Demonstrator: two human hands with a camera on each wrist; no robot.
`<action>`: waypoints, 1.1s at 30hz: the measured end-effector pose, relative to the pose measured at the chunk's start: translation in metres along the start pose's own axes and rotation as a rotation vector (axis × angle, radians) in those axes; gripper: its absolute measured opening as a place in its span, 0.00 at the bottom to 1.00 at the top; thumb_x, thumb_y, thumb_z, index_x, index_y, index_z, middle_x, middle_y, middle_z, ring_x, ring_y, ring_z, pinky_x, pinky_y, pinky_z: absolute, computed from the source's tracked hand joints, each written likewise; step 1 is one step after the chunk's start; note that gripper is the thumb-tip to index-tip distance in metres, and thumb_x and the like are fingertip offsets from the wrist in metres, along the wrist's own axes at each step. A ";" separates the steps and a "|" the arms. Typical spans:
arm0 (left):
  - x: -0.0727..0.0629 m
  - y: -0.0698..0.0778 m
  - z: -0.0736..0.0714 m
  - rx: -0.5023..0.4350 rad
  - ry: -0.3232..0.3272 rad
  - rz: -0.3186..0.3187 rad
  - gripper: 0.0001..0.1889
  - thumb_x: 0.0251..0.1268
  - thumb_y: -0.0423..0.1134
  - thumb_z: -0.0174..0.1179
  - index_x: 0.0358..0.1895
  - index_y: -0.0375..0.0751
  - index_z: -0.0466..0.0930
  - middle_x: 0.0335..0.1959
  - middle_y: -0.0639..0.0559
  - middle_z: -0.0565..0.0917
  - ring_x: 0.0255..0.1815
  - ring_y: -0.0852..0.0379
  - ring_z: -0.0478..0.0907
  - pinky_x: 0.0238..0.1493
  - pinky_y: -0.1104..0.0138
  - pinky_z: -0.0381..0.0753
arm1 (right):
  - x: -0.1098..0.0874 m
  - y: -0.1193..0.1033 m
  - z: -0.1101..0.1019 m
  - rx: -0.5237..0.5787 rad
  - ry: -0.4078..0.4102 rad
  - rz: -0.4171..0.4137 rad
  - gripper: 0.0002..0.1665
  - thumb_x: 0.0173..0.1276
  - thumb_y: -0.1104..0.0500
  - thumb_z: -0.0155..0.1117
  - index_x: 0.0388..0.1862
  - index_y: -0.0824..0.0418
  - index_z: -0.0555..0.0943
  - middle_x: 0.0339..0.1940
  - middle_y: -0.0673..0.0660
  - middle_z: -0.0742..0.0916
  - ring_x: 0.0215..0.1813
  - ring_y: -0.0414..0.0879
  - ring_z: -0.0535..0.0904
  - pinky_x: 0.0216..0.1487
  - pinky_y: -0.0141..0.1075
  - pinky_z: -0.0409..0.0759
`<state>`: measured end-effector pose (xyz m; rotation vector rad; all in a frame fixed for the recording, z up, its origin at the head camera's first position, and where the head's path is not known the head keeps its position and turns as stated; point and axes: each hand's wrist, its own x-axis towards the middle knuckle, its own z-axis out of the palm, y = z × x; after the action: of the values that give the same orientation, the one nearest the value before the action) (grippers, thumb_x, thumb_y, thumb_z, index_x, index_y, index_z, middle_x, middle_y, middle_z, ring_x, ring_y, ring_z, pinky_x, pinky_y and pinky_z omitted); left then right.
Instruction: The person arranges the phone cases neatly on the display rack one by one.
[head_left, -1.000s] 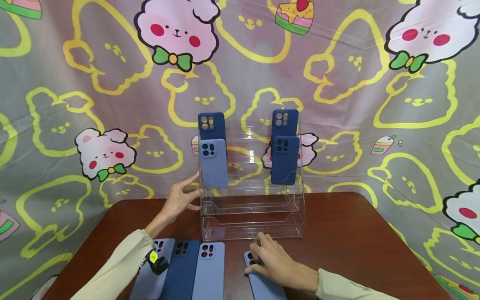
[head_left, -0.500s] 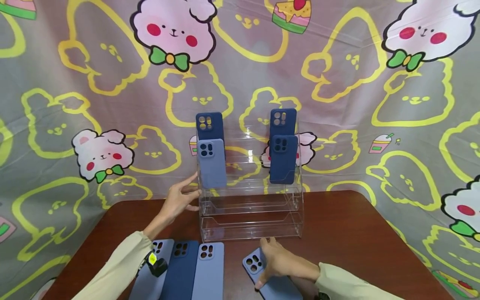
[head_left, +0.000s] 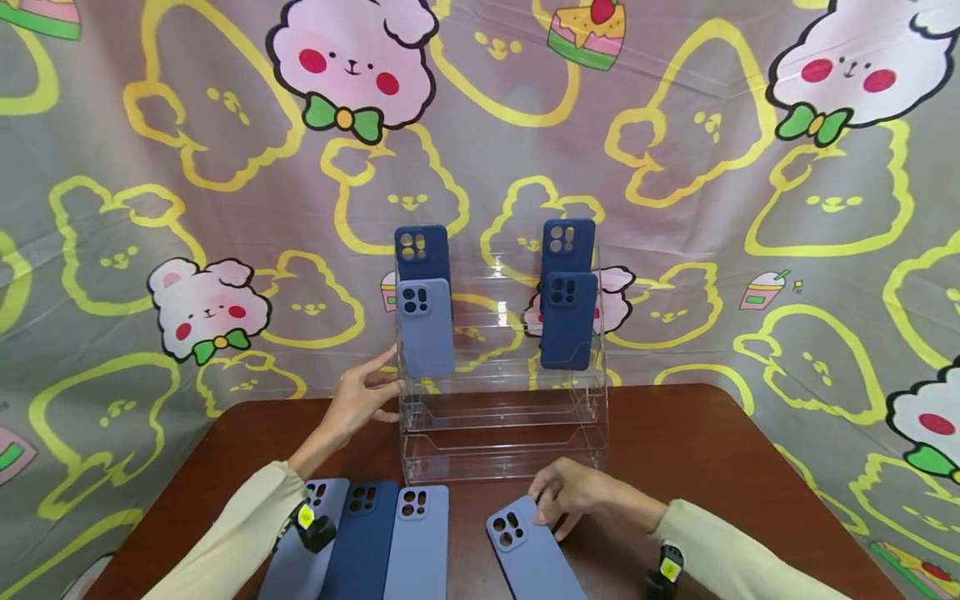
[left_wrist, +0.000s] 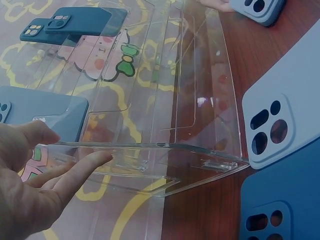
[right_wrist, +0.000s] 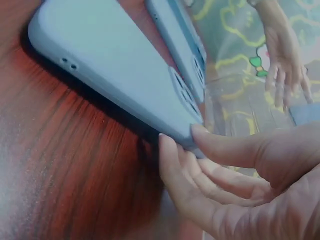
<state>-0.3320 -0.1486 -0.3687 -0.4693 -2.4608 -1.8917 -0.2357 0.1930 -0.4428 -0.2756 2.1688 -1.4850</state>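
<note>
My right hand [head_left: 573, 492] pinches the upper right corner of a light blue phone case [head_left: 528, 546] between thumb and fingers; the right wrist view shows the fingertips at its camera-hole end, with the case's near side tilted over the table. My left hand [head_left: 360, 400] rests against the left side of a clear acrylic display stand [head_left: 502, 462], its fingers fairly straight and spread. On the stand's upper tiers sit dark blue cases, one at upper left [head_left: 421, 250] and two at right [head_left: 568, 321], plus a light blue case [head_left: 427, 329] at left, below the dark one.
Left of the held case, two light blue cases [head_left: 420, 542] and a dark blue case [head_left: 363, 542] lie in a row on the brown table [head_left: 675, 467]. My left forearm passes over the leftmost one. A cartoon-patterned cloth [head_left: 480, 150] hangs behind.
My right hand has shifted from the top of the light blue case to its right corner, and the case has turned, its camera end pointing further left. The left hand stays put.
</note>
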 end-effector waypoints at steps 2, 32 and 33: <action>0.000 0.000 0.000 -0.001 0.001 -0.001 0.36 0.75 0.29 0.61 0.83 0.45 0.60 0.68 0.22 0.75 0.61 0.30 0.82 0.40 0.49 0.94 | 0.002 0.002 -0.003 0.041 0.003 0.005 0.12 0.64 0.77 0.71 0.45 0.74 0.82 0.27 0.56 0.88 0.30 0.46 0.86 0.35 0.48 0.94; -0.001 0.000 0.001 0.000 -0.011 -0.005 0.37 0.77 0.28 0.60 0.84 0.47 0.58 0.66 0.20 0.76 0.60 0.30 0.83 0.39 0.51 0.94 | -0.005 -0.031 -0.031 0.267 0.115 -0.182 0.22 0.70 0.65 0.74 0.59 0.71 0.79 0.41 0.57 0.89 0.40 0.47 0.89 0.50 0.57 0.91; 0.000 0.000 0.001 -0.002 -0.010 -0.008 0.37 0.77 0.28 0.60 0.84 0.47 0.58 0.66 0.20 0.76 0.60 0.29 0.83 0.39 0.51 0.94 | -0.005 -0.034 -0.033 0.264 0.120 -0.193 0.22 0.70 0.65 0.74 0.59 0.71 0.79 0.41 0.57 0.89 0.40 0.47 0.89 0.51 0.58 0.91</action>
<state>-0.3315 -0.1479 -0.3688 -0.4714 -2.4714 -1.8990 -0.2519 0.2091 -0.4009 -0.3176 2.0510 -1.9190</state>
